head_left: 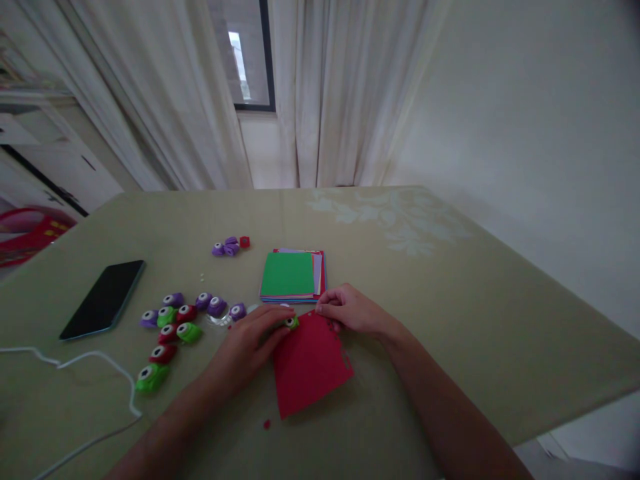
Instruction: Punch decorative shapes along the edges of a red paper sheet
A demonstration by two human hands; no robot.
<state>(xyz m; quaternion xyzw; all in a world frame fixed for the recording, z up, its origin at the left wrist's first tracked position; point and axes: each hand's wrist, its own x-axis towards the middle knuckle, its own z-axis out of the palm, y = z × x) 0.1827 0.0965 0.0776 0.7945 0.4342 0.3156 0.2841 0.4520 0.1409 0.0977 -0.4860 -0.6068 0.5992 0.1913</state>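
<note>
My left hand (253, 338) is closed around a small green craft punch (292, 323), of which only a part shows past the fingers. The punch sits at the upper left edge of a sheet of red paper (307, 370). Between thumb and fingers, my right hand (347, 308) pinches the paper's top corner. Small cut-outs run along the right edge of the sheet, whose lower part is tilted toward me. A tiny red paper piece (267, 424) lies below it on the table.
A stack of coloured paper (287, 275) lies just beyond my hands. Several purple, red and green punches (167, 333) are grouped at left, near a black-screened tablet (104, 300) and a white cable (97, 355). Farther back are purple punches (226, 248) and a small red item (245, 242).
</note>
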